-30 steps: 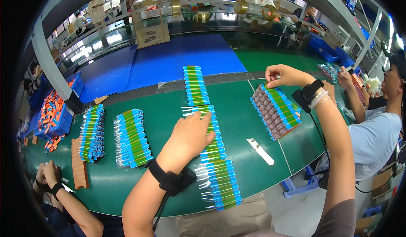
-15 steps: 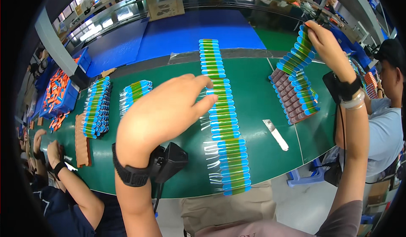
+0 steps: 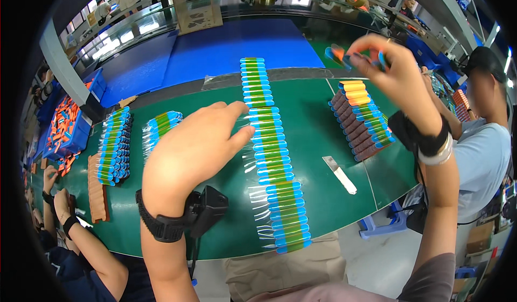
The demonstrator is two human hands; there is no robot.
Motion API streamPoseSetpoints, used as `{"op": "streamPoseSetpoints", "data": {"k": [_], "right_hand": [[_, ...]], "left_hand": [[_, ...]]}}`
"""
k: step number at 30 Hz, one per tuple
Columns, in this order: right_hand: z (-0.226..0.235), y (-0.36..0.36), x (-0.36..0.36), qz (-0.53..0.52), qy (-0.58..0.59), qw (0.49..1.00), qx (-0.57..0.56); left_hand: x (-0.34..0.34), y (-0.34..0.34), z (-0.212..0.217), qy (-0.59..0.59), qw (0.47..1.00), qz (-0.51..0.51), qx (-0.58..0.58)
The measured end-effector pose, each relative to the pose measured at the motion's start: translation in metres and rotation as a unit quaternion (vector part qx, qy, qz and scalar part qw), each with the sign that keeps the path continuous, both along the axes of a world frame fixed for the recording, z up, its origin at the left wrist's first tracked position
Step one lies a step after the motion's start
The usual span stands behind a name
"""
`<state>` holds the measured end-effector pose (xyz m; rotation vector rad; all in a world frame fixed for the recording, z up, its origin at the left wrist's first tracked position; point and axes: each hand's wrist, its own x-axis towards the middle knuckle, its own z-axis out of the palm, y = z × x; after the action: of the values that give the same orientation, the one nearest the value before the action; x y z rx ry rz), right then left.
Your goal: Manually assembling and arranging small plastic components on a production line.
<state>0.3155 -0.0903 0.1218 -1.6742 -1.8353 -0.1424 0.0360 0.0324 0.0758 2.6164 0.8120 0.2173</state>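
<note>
A long strip of blue-and-green, round-ended pieces point(image 3: 269, 140) lies down the middle of the table, with clear film tails along its left edge. My left hand point(image 3: 202, 135) hovers at that edge, thumb and forefinger apart. On the right, my right hand point(image 3: 385, 62) is raised and closed on a curled strip of blue and orange pieces point(image 3: 336, 55), blurred by motion. Below it stands a stack of strips point(image 3: 358, 121), brown along the side, blue and green on top, with several yellow-orange pieces at its far end.
A white-handled knife point(image 3: 340, 175) lies between strip and stack. At left are more strip piles point(image 3: 114, 146), a brown corrugated strip point(image 3: 97, 189) and a blue bin point(image 3: 70, 135) of orange pieces. Blue sheets point(image 3: 242, 40) cover the far side. Co-workers sit at left and right point(image 3: 479, 151).
My right hand has moved left and turned; the strip it holds, earlier hanging over the stack, is now curled and off it. My left hand stays by the long strip.
</note>
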Motion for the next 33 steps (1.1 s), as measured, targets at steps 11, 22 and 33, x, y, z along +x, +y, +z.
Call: {"op": "streamPoseSetpoints", "data": {"k": [11,22,33], "right_hand": [[-0.102,0.015,-0.065,0.271,0.041,0.891,-0.361],[-0.079,-0.031,-0.083,0.316,-0.070,0.842,-0.432],[-0.030,0.069,-0.037,0.211,0.136,0.900,-0.356]], "left_hand": [[0.027,-0.002,-0.045,0.073,0.996,-0.027,0.033],[0.058,-0.005,-0.108,-0.057,0.974,-0.048,0.212],[0.060,-0.008,-0.106,-0.229,0.965,-0.041,-0.120]]}}
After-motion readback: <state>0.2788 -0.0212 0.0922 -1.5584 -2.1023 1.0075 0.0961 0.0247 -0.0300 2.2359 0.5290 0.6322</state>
